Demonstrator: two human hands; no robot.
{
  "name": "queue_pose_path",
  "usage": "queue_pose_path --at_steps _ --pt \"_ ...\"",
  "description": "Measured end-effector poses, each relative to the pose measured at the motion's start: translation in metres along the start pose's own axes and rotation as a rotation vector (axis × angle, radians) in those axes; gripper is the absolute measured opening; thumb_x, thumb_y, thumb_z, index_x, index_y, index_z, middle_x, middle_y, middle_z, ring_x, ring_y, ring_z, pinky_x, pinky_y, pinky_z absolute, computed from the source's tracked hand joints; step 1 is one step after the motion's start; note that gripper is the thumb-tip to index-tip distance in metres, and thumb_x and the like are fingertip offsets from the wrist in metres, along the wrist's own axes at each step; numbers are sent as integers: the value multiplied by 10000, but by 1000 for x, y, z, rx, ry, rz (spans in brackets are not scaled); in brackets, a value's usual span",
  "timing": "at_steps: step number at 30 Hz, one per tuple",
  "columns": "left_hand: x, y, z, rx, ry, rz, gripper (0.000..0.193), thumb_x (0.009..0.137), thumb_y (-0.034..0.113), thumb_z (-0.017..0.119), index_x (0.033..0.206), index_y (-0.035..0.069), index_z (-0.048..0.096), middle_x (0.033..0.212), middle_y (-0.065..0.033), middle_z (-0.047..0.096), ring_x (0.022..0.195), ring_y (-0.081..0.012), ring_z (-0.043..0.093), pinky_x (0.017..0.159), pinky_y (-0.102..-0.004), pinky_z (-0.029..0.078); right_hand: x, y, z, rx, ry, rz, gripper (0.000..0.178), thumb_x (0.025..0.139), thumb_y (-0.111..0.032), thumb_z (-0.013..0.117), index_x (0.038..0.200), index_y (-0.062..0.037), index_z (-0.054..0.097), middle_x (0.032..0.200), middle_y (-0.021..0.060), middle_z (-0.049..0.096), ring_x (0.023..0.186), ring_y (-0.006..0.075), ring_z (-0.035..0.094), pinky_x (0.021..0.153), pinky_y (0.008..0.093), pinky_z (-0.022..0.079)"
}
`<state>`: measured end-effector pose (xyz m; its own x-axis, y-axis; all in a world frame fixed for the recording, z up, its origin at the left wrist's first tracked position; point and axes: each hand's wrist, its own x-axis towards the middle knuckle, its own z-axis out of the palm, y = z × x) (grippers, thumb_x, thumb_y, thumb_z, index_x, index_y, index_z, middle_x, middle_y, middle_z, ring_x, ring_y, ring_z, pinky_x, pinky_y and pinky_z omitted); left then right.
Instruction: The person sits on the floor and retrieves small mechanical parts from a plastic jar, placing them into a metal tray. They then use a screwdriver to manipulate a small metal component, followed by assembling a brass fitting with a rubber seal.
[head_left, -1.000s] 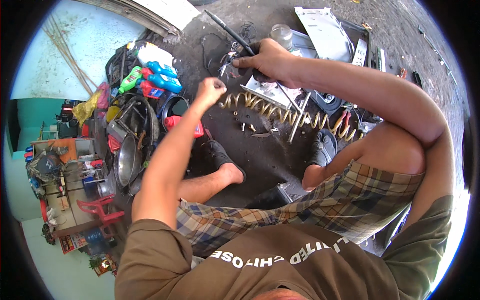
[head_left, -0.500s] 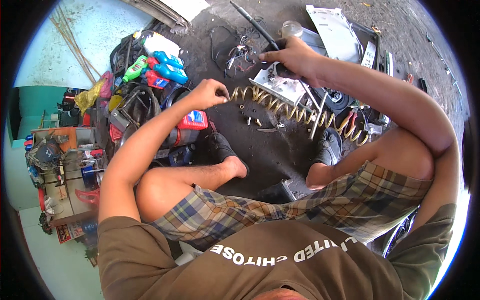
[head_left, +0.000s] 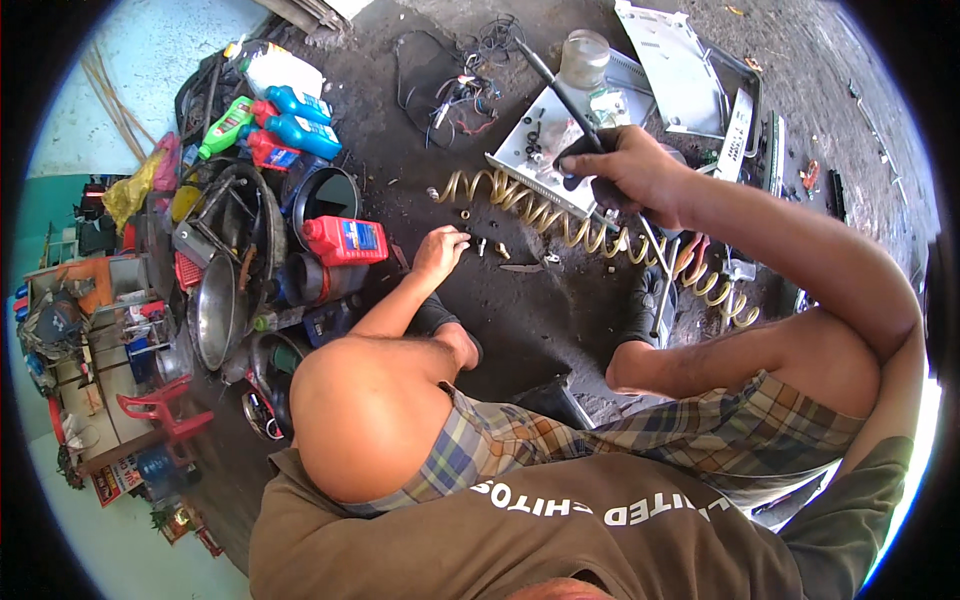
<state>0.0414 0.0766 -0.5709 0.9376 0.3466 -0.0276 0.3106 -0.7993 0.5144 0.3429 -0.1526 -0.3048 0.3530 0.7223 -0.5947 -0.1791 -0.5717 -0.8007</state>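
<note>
My left hand [head_left: 440,252] is low over the dark ground with its fingertips drawn together; whatever they pinch is too small to make out. Right beside those fingers lie small metal fittings [head_left: 502,250] and a brass-coloured ring [head_left: 465,214]. A long dark rod-shaped tool [head_left: 555,85] is gripped in my right hand [head_left: 635,170], its thin end slanting up to the left. The hand hangs over the right edge of a white metal tray [head_left: 510,148] with small black rings in it. A yellowish coiled hose [head_left: 540,215] stretches along the tray's near side.
At left, oil bottles [head_left: 312,135], a red jug [head_left: 345,240] and metal pans [head_left: 218,310] crowd together. Tangled wires [head_left: 465,100] lie beyond the tray. A clear jar [head_left: 584,60], a metal panel [head_left: 670,70] and red-handled pliers [head_left: 692,256] are to the right.
My left hand has moved from the coiled hose's end down toward my feet, beside the small fittings. My right hand, still holding the rod, has come lower, and the view has shifted.
</note>
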Motion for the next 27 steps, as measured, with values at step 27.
queue_pose_path --at_steps 27 --pt "4 0 34 78 122 84 117 938 78 711 1029 20 759 1009 -165 702 965 -389 691 884 -463 563 -2 -8 7 86 -69 -9 184 973 -161 732 1052 0 691 846 46 685 494 76 506 394 246 299"
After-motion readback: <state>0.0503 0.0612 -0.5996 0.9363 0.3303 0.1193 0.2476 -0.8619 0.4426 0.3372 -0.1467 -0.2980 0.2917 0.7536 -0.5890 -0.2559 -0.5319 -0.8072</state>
